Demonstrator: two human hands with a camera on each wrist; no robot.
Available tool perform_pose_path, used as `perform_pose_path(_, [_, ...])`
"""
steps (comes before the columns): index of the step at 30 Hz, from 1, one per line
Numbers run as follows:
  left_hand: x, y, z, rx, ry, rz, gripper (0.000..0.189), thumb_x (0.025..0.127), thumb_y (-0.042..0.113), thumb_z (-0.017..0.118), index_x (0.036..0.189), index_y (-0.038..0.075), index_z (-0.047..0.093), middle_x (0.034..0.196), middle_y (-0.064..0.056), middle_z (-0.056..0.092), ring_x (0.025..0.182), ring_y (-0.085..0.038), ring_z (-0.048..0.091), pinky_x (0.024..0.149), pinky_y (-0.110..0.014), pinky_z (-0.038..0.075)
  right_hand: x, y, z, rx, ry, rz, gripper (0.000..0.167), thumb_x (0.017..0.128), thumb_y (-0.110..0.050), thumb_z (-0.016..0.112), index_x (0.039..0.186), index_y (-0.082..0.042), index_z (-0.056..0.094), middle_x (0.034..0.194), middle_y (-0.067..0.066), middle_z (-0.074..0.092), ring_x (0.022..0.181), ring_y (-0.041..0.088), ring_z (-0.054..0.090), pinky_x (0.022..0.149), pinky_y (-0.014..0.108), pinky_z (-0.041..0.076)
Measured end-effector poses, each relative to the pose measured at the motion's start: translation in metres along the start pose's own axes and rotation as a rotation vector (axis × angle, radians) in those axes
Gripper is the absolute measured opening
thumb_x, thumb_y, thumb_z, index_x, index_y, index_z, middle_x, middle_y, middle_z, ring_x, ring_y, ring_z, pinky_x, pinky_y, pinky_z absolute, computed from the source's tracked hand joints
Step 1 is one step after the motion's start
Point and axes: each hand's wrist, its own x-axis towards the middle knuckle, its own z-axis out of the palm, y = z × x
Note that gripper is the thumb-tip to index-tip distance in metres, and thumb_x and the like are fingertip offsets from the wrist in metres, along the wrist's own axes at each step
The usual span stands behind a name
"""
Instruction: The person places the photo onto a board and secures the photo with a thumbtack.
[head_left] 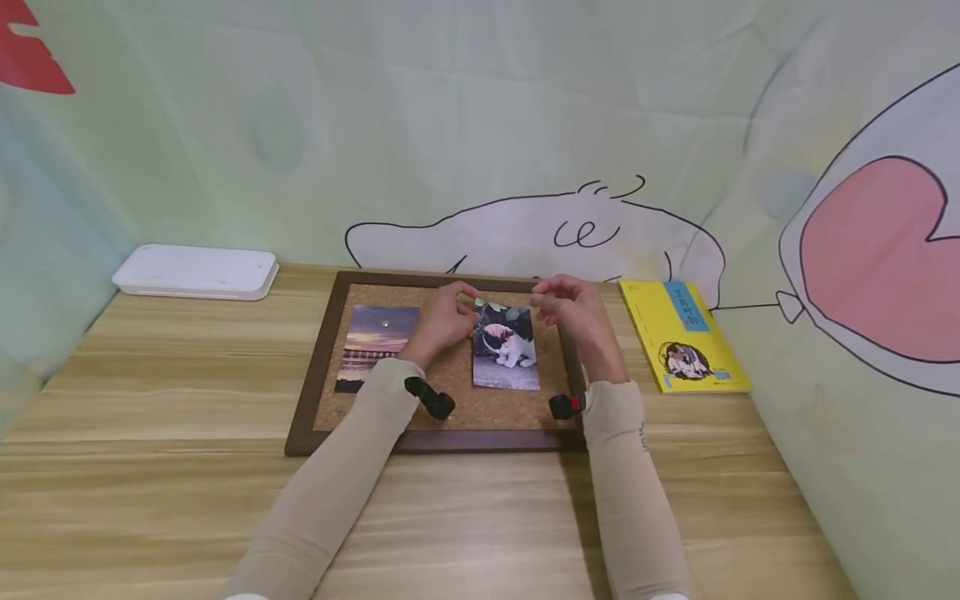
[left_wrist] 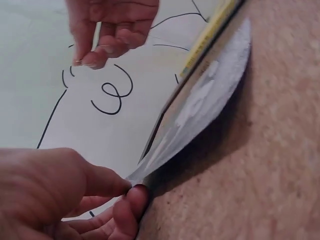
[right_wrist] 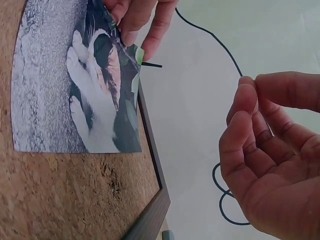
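Note:
My left hand [head_left: 447, 321] pinches the upper left corner of a cat photo [head_left: 506, 350] between thumb and fingers. In the left wrist view the photo [left_wrist: 200, 110] bows up from the cork board [head_left: 457, 408], its other edge close over the cork. My right hand [head_left: 573, 312] hovers by the photo's upper right corner, thumb and index fingertips pressed together. A tiny glint shows at those tips in the left wrist view; the thing pinched there is mostly hidden. Left of the cat photo, a sunset photo [head_left: 363, 346] lies on the cork, a small round pin [head_left: 386, 323] at its top.
The dark wooden frame [head_left: 435, 442] of the board lies on the wood-grain table [head_left: 465, 525]. A white case [head_left: 197, 271] stands at the back left, a yellow book [head_left: 678, 337] right of the board. Cartoon-printed cloth [head_left: 450, 125] walls in the table's back and sides.

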Motion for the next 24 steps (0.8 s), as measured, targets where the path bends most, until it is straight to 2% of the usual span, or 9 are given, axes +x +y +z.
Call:
perform_pose_path(2, [-0.001,0.002,0.001,0.064,0.025,0.018,0.038,0.096,0.011,0.071,0.133,0.006,0.067,0.105,-0.018,0.082,0.085,-0.025,0.076,0.068,-0.026,0.047,0.000,-0.001,0.000,-0.001,0.001,0.001,0.015,0.102,-0.016,0.070,0.113,-0.005,0.073,0.093,0.000,0.072,0.082,0.020,0.066,0.078,0.034,0.058])
perform_pose_path(5, [-0.003,0.005,0.002,0.118,0.021,0.020,0.041,0.099,0.017,0.071,0.137,0.005,0.064,0.108,-0.017,0.080,0.093,-0.027,0.073,0.076,-0.031,0.050,0.000,-0.002,0.000,-0.002,0.013,0.009,0.018,0.102,-0.016,0.070,0.115,-0.004,0.072,0.094,0.000,0.071,0.084,0.024,0.067,0.083,0.040,0.058])
perform_pose_path(10, [-0.007,0.008,0.006,0.155,-0.019,-0.013,0.049,0.101,0.022,0.073,0.144,0.006,0.057,0.103,-0.012,0.070,0.088,-0.024,0.062,0.076,-0.034,0.047,-0.001,-0.002,0.000,-0.002,0.015,0.019,0.019,0.103,-0.017,0.070,0.116,-0.004,0.072,0.095,0.000,0.072,0.088,0.030,0.068,0.087,0.044,0.058])
perform_pose_path(13, [-0.008,0.008,0.009,0.155,-0.017,-0.006,0.051,0.101,0.019,0.074,0.146,0.006,0.055,0.100,-0.010,0.065,0.086,-0.022,0.058,0.074,-0.033,0.044,0.000,-0.002,0.000,0.000,0.008,0.015,0.017,0.103,-0.017,0.070,0.114,-0.005,0.072,0.095,0.001,0.072,0.086,0.027,0.067,0.086,0.044,0.058])
perform_pose_path(19, [-0.009,0.005,0.016,0.145,0.005,0.035,0.051,0.100,0.016,0.074,0.146,0.005,0.056,0.093,-0.007,0.059,0.080,-0.021,0.054,0.071,-0.033,0.041,-0.002,0.001,-0.001,-0.021,0.014,0.025,0.019,0.103,-0.019,0.071,0.116,-0.005,0.073,0.098,0.002,0.072,0.087,0.024,0.067,0.080,0.032,0.056])
perform_pose_path(24, [-0.009,0.008,0.019,0.187,0.024,0.039,0.050,0.099,0.017,0.075,0.144,0.005,0.056,0.091,-0.006,0.059,0.078,-0.020,0.053,0.070,-0.032,0.040,0.000,0.003,-0.001,-0.025,0.014,0.021,0.019,0.103,-0.018,0.070,0.116,-0.005,0.073,0.098,0.002,0.072,0.088,0.026,0.067,0.084,0.040,0.057])
